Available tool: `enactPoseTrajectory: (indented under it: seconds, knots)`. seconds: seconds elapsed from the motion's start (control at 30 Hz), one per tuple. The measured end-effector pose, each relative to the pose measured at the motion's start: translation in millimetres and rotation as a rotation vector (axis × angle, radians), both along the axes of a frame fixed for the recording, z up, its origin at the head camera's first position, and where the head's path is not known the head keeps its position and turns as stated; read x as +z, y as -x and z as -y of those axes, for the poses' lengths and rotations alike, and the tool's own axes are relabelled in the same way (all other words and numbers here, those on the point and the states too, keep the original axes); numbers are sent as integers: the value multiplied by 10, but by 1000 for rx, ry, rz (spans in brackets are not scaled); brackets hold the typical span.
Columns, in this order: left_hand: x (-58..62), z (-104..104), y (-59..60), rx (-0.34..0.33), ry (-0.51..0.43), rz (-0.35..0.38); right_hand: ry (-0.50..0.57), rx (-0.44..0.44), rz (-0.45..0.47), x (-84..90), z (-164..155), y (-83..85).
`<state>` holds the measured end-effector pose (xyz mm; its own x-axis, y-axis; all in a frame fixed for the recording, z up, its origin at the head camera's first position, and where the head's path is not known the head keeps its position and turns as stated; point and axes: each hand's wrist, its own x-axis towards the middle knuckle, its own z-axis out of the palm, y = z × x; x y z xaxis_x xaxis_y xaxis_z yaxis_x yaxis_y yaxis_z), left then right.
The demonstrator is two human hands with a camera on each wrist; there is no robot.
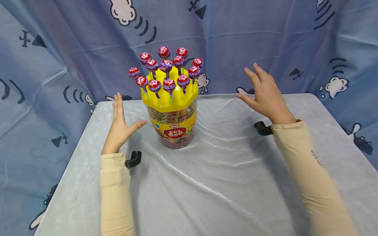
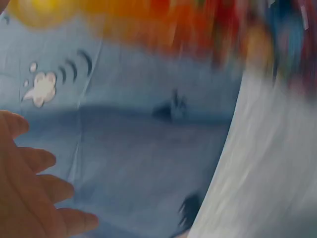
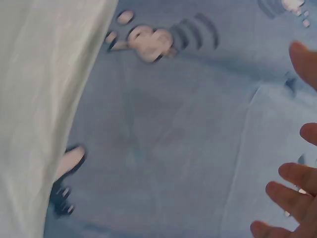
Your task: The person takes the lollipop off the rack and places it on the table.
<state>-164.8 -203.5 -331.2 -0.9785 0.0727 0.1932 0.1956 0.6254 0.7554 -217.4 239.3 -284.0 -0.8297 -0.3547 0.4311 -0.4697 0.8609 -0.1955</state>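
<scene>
Hands flank the lollipop jar (image 1: 172, 123) mid-desk (image 1: 224, 183): your left hand (image 1: 119, 127) just beside it, your right hand (image 1: 265, 95) well apart, each grip wide and empty. Nothing is grasped yet; every lollipop (image 1: 169, 84) stands in the yellow lid (image 1: 171, 98).

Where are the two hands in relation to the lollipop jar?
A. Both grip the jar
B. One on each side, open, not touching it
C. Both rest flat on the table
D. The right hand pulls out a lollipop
B: the left hand and right hand flank the jar with straight fingers, clear of it.
</scene>
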Motion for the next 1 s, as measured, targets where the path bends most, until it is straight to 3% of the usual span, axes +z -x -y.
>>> enactPoseTrajectory:
  seconds: [0.3, 0.47, 0.6, 0.83, 0.93, 1.0]
  knots:
    - [-77, -320, 24, -76, -206, 10, 236, 213, -193, 242, 618, -80]
    - [-135, -423, 45, -106, -277, 6, 349, 329, -240, 304, 906, -97]
    - [-160, -503, 86, -148, -326, -45, 495, 343, -185, 338, 1067, -153]
    - [-199, -584, 119, -229, -394, -75, 824, 321, 43, 311, 1299, -173]
    - [-198, -595, 120, -241, -413, -62, 877, 277, 63, 295, 1356, -140]
    - [-130, -617, 78, -242, -421, -50, 880, 266, 29, 276, 1380, -102]
